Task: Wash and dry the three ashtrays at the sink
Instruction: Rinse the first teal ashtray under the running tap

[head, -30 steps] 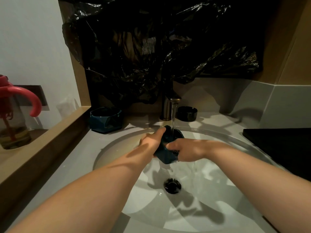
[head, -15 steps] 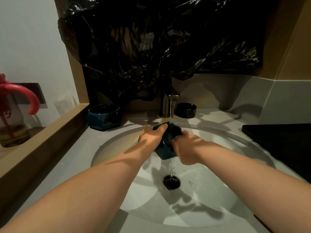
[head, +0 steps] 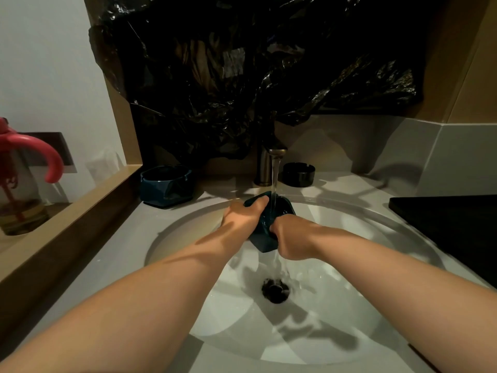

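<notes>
1. The dark teal ashtray looks rigid and, I judge, heavy for its size — wet glaze makes it slippery, and a drop into the sink could chip it. Best held by opposite walls.
2. It sits tilted under the tap stream, over the basin's back half, above the drain.
3. Left hand wraps its left wall; right hand clamps the near-right side — both closed on it.

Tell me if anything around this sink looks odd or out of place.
Yes: a crumpled black plastic sheet hangs on the wall above the faucet, covering whatever is behind it. Nothing looks spilled or broken; both hands hold a teal ashtray under the running water.
</notes>
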The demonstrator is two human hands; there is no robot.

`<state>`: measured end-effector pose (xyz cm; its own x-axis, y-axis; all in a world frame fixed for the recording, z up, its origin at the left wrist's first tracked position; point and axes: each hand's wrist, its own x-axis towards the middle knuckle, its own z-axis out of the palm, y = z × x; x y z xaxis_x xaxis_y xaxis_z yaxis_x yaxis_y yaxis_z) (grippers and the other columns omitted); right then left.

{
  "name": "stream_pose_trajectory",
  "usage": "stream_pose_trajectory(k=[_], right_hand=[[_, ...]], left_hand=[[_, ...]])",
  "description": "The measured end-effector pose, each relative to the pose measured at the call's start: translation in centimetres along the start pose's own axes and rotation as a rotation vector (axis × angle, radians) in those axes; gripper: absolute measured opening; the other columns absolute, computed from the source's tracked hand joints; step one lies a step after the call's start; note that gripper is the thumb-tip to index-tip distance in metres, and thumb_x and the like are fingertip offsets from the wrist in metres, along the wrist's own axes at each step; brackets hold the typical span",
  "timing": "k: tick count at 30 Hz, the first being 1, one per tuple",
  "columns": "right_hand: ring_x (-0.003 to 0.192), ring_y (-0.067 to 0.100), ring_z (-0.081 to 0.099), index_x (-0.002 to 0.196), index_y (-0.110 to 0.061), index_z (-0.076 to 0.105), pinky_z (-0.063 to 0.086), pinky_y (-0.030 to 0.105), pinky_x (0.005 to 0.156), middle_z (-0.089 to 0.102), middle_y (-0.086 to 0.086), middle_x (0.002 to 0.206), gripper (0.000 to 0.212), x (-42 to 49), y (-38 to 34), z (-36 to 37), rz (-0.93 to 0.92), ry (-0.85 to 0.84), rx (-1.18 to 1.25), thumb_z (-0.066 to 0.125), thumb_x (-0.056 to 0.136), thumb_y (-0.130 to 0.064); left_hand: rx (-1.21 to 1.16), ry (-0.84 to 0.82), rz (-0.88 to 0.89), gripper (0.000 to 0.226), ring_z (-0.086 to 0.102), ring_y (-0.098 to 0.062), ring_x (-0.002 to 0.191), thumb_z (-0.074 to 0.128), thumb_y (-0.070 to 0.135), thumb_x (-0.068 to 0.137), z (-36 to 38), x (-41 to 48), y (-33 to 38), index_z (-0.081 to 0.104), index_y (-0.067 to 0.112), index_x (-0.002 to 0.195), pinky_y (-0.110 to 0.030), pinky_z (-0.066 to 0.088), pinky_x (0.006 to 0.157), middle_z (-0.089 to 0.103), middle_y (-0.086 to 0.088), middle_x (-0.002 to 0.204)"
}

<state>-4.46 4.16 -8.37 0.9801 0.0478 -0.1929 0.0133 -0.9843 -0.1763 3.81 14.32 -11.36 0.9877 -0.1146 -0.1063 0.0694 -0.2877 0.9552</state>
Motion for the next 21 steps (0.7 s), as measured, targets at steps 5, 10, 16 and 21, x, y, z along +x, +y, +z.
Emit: stream_pose_trajectory(k=[5, 10, 16, 21], right_hand=[[0.126, 0.026, 0.042, 0.147, -0.015, 0.024, 0.036, 0.030, 0.104, 0.037, 0.008, 0.144, 0.063, 0.5, 0.1, -0.1, -0.060, 0.044, 0.158, 0.050, 0.090, -0.010], [0.105, 0.019, 0.049, 0.130, -0.016, 0.048, 0.035, 0.022, 0.086, 0.053, 0.004, 0.128, 0.037, 0.1, 0.2, -0.9, -0.145, -0.052, 0.234, 0.040, 0.096, -0.004], [0.081, 0.019, 0.056, 0.096, -0.015, 0.058, 0.047, 0.029, 0.081, 0.058, 0.005, 0.094, 0.022, -0.6, 0.0, -1.5, 0.049, -0.029, -0.281, 0.040, 0.089, -0.005], [0.143, 0.021, 0.016, 0.148, -0.022, 0.023, 0.005, 0.041, 0.119, 0.023, -0.002, 0.155, 0.062, -0.2, -0.2, -0.4, -0.110, 0.025, -0.216, 0.043, 0.092, -0.006]], left_hand=[[-0.029, -0.042, -0.030, 0.049, 0.066, -0.029, 0.090, 0.061, 0.055, 0.083, 0.5, -0.2, 0.0, 0.061, 0.009, 0.100, -0.040, 0.056, 0.086, 0.069, -0.014, 0.099], [-0.076, -0.061, -0.102, 0.086, 0.068, -0.030, 0.089, 0.055, 0.075, 0.049, -0.4, -0.8, 0.5, 0.063, 0.016, 0.111, -0.042, 0.057, 0.084, 0.070, -0.011, 0.100], [-0.088, -0.045, -0.103, 0.083, 0.068, -0.029, 0.089, 0.059, 0.073, 0.052, -0.5, -0.7, 0.5, 0.059, 0.018, 0.114, -0.044, 0.059, 0.081, 0.069, -0.010, 0.103], [-0.064, -0.075, -0.111, 0.055, 0.067, -0.028, 0.090, 0.059, 0.060, 0.081, -0.3, -1.4, 0.7, 0.062, 0.013, 0.108, -0.042, 0.057, 0.085, 0.070, -0.012, 0.101]])
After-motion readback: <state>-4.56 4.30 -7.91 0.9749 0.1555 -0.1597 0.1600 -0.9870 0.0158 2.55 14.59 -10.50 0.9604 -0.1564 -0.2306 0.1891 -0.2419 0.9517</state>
